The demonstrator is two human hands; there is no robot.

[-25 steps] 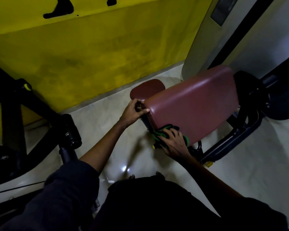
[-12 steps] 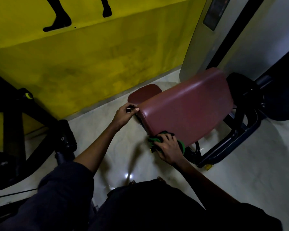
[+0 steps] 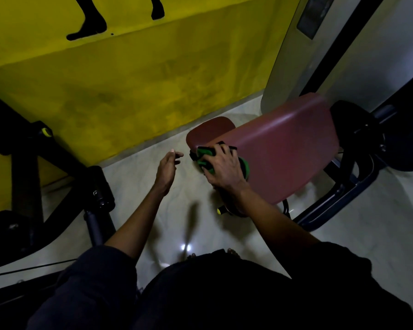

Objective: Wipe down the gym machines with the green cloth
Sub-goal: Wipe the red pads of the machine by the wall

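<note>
— Your right hand (image 3: 224,166) has climbed from the lower front edge of the maroon seat pad (image 3: 291,153) to its left end, and it has brought the green cloth (image 3: 204,152) along.

— And your left hand (image 3: 166,171) has let go of that corner. It now hangs just beside the pad's end, apart from it, with its fingers loosely straight and holding nothing.

— So where exactly is your cloth?

— It's bunched under your right palm. Your fingers curl over it and hold it against the pad's rounded left end, just in front of the smaller maroon pad (image 3: 208,131) behind.

— My reading is that you're done with the front edge and have started on the end face. With your left hand off, nothing steadies the pad, so keep your pressure even.

— The broad top face looks like your next stretch. After that come the black frame (image 3: 334,201) and the yellow knob (image 3: 218,211) below. In this dim light I can't tell which parts are already clean.
</note>
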